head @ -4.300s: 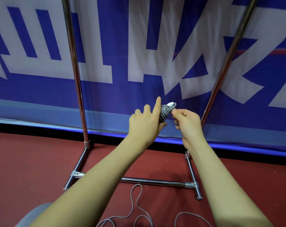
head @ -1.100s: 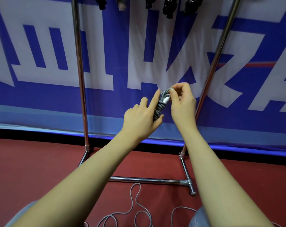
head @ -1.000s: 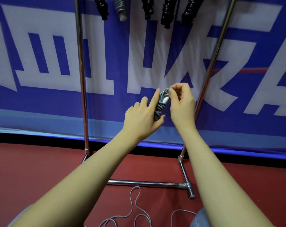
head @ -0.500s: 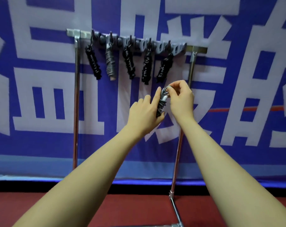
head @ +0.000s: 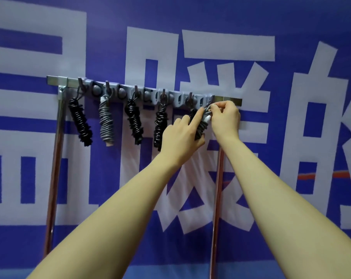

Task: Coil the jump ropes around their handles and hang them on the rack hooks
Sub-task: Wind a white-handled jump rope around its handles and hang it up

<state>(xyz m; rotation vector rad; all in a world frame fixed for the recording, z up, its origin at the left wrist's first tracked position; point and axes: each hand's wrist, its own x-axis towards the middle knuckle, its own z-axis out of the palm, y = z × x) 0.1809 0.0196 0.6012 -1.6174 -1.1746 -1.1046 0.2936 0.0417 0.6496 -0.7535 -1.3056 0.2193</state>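
With the coiled gray jump rope [head: 201, 125] held upright just under the right end of the hook rail [head: 130, 90], top loop pinched by right hand [head: 225, 117] nearest the last free hook, body gripped below by left hand [head: 180, 137], beside hung ropes [head: 106, 122].

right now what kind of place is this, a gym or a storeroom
Probably a gym or sports hall. A metal rack carries a hook rail hung with coiled jump ropes, and a large blue banner with white characters covers the wall behind. No floor shows.
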